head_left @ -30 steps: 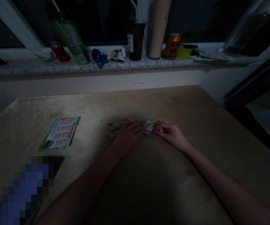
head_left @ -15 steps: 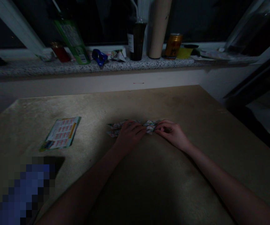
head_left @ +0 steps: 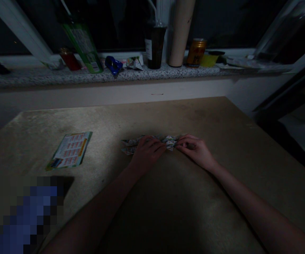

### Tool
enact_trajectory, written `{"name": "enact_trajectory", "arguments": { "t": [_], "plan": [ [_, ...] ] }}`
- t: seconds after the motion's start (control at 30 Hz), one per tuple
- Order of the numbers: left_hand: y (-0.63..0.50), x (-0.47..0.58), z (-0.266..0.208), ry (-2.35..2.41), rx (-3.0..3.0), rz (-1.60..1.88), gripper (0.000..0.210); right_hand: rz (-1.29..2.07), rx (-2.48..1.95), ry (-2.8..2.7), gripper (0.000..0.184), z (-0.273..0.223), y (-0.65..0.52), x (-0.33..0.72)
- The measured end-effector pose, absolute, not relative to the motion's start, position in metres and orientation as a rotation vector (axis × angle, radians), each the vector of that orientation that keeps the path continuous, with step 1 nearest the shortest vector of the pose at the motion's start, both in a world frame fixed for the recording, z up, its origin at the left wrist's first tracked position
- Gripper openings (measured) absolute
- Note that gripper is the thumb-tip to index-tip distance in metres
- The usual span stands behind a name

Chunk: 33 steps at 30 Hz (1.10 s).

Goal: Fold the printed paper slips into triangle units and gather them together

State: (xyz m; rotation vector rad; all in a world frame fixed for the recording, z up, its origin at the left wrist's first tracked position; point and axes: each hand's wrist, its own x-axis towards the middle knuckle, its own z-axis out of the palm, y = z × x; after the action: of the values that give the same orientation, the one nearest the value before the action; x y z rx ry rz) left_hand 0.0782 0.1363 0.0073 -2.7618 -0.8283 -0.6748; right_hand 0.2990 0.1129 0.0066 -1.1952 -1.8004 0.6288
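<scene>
The left hand (head_left: 148,150) is lying across a creased, printed paper (head_left: 171,143), its fingers stretching right along it. Its underside is staying out of sight, so I cannot tell whether it is gripping or only pressing. The right hand (head_left: 196,150) is bending inward, thumb and fingertips coming together in what looks like a pinch on the paper's right end. The paper is sitting mid-surface, between and under the 2 hands, with 2 pointed tips poking out left of the left hand. Its middle is hiding beneath that hand, so whether it is forming 1 piece is unclear.

On the surface (head_left: 152,118), a printed card (head_left: 70,151) is lying well apart on the left. Beyond the far edge, a can (head_left: 196,53) is standing on the windowsill (head_left: 89,79).

As I am judging it, the right end could be tearing if that pinch were pulling against the left hand's hold. A light left hand could be letting the paper slide, skewing the creases. Dim light and hand shadows could be masking a crooked fold.
</scene>
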Motion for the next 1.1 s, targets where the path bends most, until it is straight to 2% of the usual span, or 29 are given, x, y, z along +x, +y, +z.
{"name": "enact_trajectory", "arguments": {
  "t": [0.87,1.1],
  "plan": [
    [0.1349,0.0809,0.007,-0.858,-2.741,-0.651,0.017,0.598,-1.186,-1.809,0.012,-0.0012,0.1148,0.2983],
    [0.1316,0.0769,0.0106,-0.807,-2.715,-0.812,0.02,0.405,-1.213,-1.756,0.016,0.0062,0.1113,0.2966]
  ]
}}
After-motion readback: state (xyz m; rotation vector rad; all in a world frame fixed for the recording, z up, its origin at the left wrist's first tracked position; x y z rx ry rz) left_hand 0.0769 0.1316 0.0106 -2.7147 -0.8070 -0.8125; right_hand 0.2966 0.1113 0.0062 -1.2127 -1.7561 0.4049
